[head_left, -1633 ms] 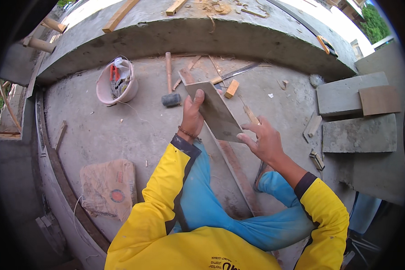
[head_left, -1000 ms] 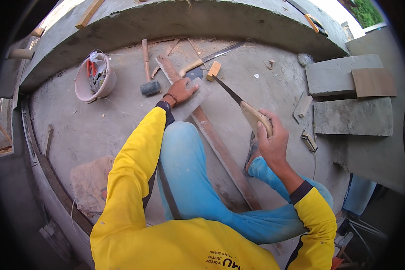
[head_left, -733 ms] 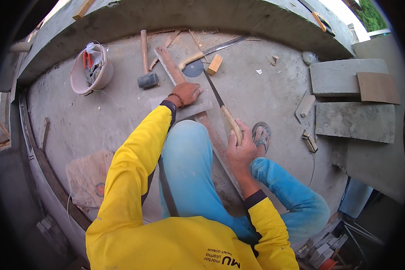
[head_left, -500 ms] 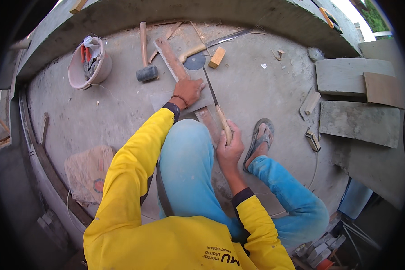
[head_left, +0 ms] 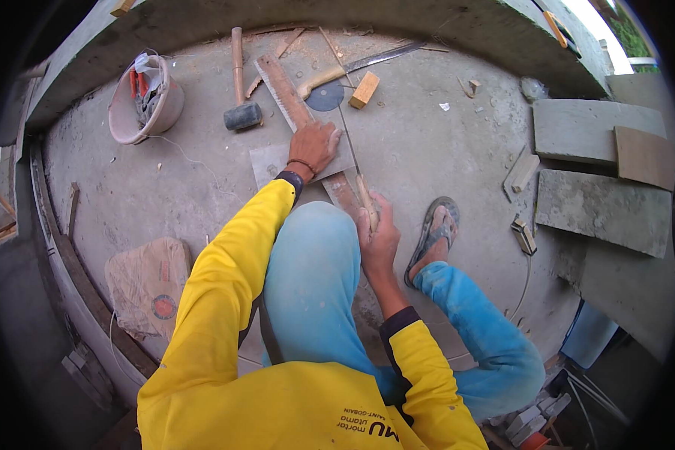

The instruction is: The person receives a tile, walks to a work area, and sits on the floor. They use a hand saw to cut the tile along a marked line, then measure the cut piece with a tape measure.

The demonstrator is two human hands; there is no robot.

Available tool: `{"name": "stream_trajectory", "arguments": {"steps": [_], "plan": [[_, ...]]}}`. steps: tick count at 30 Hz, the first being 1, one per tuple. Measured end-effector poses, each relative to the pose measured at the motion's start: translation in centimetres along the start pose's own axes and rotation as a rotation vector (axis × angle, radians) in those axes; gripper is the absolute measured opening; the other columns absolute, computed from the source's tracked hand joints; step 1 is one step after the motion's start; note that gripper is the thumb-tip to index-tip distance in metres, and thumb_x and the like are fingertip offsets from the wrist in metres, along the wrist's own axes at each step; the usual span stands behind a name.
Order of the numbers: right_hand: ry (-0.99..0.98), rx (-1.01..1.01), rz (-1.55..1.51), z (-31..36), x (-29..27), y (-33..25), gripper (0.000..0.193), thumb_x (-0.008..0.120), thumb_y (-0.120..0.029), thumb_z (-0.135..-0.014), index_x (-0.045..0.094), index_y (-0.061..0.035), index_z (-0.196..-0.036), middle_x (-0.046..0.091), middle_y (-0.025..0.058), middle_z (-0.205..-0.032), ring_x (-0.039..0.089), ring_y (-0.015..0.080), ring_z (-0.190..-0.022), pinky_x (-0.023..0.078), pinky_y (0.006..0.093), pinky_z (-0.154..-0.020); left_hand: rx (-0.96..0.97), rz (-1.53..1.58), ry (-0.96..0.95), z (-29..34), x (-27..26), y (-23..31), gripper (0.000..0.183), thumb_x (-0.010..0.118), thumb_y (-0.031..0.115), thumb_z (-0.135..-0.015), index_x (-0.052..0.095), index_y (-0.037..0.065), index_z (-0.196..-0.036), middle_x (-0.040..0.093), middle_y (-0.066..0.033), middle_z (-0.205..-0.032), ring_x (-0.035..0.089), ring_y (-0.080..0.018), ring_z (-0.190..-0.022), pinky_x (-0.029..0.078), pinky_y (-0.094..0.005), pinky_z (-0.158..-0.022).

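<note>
We look down on a grey concrete floor (head_left: 202, 202), a long, reddish-faced plank (head_left: 283, 88) running across its middle from far left to near right. The handsaw (head_left: 367, 198), wooden-handled, points its thin blade far along the right edge of a flat grey panel (head_left: 267, 165), which lies across the plank; we cannot tell whether the teeth touch. The right hand (head_left: 378, 241) has its fingers closed round the saw's handle. The left hand (head_left: 315, 147) rests on the panel, fingers partly hidden, so we cannot tell whether they grip. We judge this to be lining up or starting a cut; the next move calls for firm left-hand pressure and a straight stroke. Beyond lie a dark disc (head_left: 325, 97) and a small wood block (head_left: 364, 90).
</note>
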State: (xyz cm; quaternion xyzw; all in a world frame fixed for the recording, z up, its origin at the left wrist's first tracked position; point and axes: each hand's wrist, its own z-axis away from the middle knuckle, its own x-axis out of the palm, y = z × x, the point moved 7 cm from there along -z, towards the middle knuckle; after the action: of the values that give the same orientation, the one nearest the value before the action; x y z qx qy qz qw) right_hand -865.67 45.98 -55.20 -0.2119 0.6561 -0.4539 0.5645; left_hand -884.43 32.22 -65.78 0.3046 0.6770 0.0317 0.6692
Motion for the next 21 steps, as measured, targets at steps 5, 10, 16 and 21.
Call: {"name": "stream_trajectory", "arguments": {"steps": [5,10,16,21], "plan": [[-0.010,-0.041,0.031,-0.1,0.6,0.3,0.040,0.062,-0.012,-0.100,0.058,-0.0041,-0.139,0.071,0.0266,-0.112,0.072,0.0437,-0.093,0.058,0.0461,-0.076,-0.076,0.034,-0.039,-0.5,-0.2,0.7,0.035,0.051,0.037,-0.103,0.067,0.009,-0.092,0.070,-0.0155,-0.085,0.068,-0.0359,-0.086,0.052,-0.0497,-0.077],[-0.054,-0.022,0.048,0.0,1.2,0.7,0.043,0.062,-0.010,-0.099,0.057,-0.0045,-0.142,0.069,0.0253,-0.123,0.072,0.0416,-0.100,0.058,0.0441,-0.080,-0.090,0.025,-0.073,-0.7,0.0,0.4,0.034,0.050,0.036,-0.104,0.067,0.010,-0.092,0.072,-0.0142,-0.087,0.068,-0.0366,-0.086,0.053,-0.0502,-0.076],[-0.103,-0.055,0.112,1.0,0.9,1.7,0.045,0.062,-0.009,-0.099,0.057,-0.0054,-0.144,0.067,0.0246,-0.130,0.072,0.0398,-0.106,0.058,0.0430,-0.084,-0.111,0.041,-0.088,-0.8,0.0,0.2,0.033,0.051,0.036,-0.103,0.067,0.009,-0.091,0.072,-0.0139,-0.087,0.069,-0.0360,-0.084,0.053,-0.0495,-0.075],[-0.132,-0.080,0.118,-1.5,1.3,0.3,0.045,0.061,-0.008,-0.098,0.059,-0.0035,-0.143,0.067,0.0240,-0.132,0.071,0.0388,-0.109,0.058,0.0420,-0.087,-0.098,-0.003,-0.116,-0.7,0.5,0.3,0.033,0.052,0.036,-0.102,0.067,0.010,-0.092,0.072,-0.0135,-0.086,0.069,-0.0354,-0.083,0.054,-0.0480,-0.074]]}}
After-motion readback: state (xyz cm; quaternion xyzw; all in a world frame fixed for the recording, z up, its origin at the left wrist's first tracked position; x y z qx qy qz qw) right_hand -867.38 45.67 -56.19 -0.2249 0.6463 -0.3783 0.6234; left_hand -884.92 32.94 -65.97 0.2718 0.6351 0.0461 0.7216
